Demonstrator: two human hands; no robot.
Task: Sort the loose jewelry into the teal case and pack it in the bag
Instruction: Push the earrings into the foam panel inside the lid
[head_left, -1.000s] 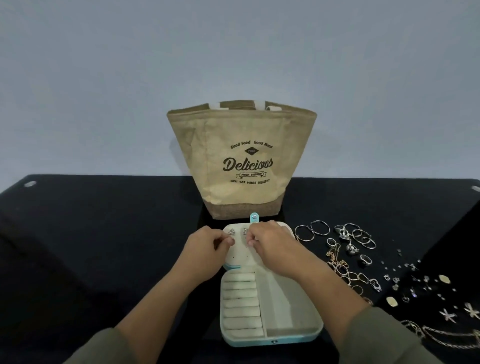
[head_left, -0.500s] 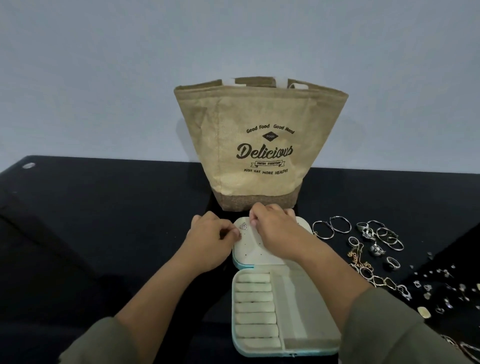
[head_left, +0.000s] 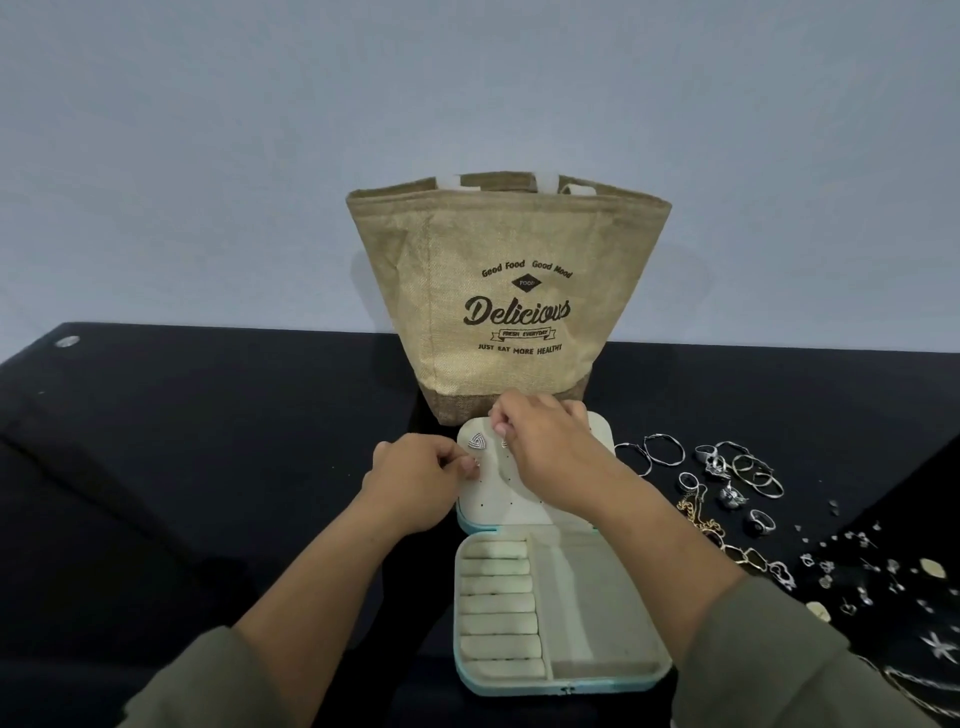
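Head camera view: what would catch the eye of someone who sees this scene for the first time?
The tan bag printed "Delicious" stands at the back centre of the black table. Before it the teal case lies open, with the left hand and right hand curled at its lid beside a triangular earring. To its right, loose jewelry lies scattered.
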